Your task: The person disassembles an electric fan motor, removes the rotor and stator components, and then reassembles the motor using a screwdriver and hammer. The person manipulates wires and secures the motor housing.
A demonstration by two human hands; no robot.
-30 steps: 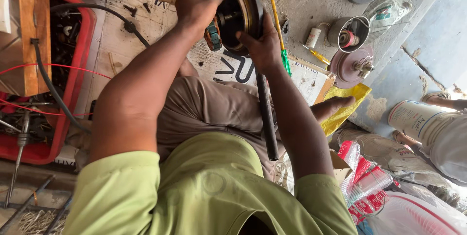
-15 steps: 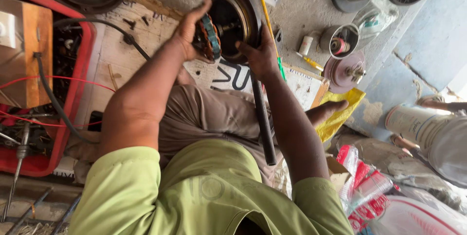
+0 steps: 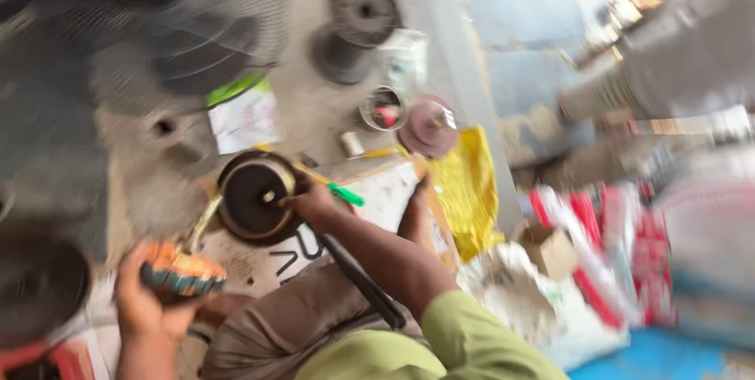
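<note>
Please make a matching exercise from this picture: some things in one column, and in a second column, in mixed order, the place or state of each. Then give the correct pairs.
Things:
1. wound coil part
2. round dark housing
3. yellow cloth
4. screwdriver with green handle

Places or states:
A. lies on the floor to the right of the white printed sheet
B. held in the left hand
C. touched at its rim by the right hand
D. lies just beyond the right hand, on the sheet

Pairs: 1-B, 2-C, 3-A, 4-D
</note>
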